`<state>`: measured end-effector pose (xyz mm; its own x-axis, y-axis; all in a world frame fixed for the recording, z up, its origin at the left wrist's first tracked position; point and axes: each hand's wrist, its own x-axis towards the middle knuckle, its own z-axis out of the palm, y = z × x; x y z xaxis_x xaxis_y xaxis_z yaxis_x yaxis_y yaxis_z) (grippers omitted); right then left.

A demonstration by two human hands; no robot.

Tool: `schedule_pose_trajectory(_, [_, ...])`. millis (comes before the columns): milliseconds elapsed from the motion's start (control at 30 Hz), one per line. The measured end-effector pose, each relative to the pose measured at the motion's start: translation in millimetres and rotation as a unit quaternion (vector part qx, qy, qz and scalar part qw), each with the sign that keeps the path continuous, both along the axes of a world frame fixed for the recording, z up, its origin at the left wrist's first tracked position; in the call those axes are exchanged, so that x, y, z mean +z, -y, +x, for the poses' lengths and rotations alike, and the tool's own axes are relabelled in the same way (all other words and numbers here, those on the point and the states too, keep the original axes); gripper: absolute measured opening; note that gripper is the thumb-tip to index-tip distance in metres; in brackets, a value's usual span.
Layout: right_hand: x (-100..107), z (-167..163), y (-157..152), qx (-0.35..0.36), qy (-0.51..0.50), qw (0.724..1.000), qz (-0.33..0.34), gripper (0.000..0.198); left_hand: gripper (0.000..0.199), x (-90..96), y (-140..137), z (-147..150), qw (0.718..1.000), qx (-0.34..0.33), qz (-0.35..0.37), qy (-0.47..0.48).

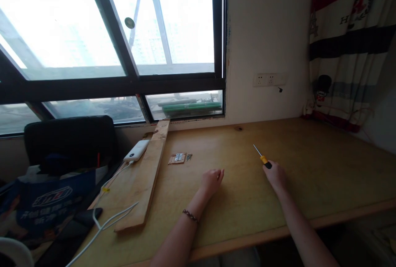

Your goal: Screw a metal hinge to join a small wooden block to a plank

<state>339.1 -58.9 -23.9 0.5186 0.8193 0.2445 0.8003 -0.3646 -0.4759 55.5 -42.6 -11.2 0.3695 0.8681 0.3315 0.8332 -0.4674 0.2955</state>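
My right hand [275,174] is wrapped round the handle of a screwdriver [264,159] with a yellow and black grip. Its thin metal shaft points up and to the left, away from me. My left hand [212,180] rests on the table with its fingers curled into a loose fist, and I see nothing in it. Beyond it, to the left, a silver metal hinge [178,157] lies on a small piece of wood or card. Several screws [189,157] lie in a little heap just right of the hinge.
A long wooden board [140,188] lies along the left of the table [238,213]. On it are a white power bank [136,150] and a white cable [102,228]. A black chair [69,135] with bags stands at the left. Window, wall socket [266,79] and curtain [349,69] are behind.
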Motion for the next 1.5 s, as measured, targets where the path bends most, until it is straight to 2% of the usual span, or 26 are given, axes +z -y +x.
schedule_pose_trajectory(200, [-1.0,3.2,-0.3,-0.024,0.028,0.998,-0.043,0.028,0.053,-0.5,1.3,1.2,1.000,0.002,0.022,-0.006])
schedule_pose_trajectory(467, [-1.2,4.6,0.8,-0.027,0.038,0.997,-0.063,0.029,0.053,-2.0,0.9,1.7,0.999,-0.005,0.032,-0.009])
schedule_pose_trajectory(933, [1.3,9.4,1.4,-0.043,-0.016,0.993,-0.112,0.037,0.053,1.0,2.0,1.8,0.999,-0.009,0.029,-0.013])
schedule_pose_trajectory(1500, [-1.1,13.1,2.6,-0.051,-0.045,0.991,-0.112,0.042,0.052,-2.4,1.3,-1.3,1.000,0.008,0.023,-0.015])
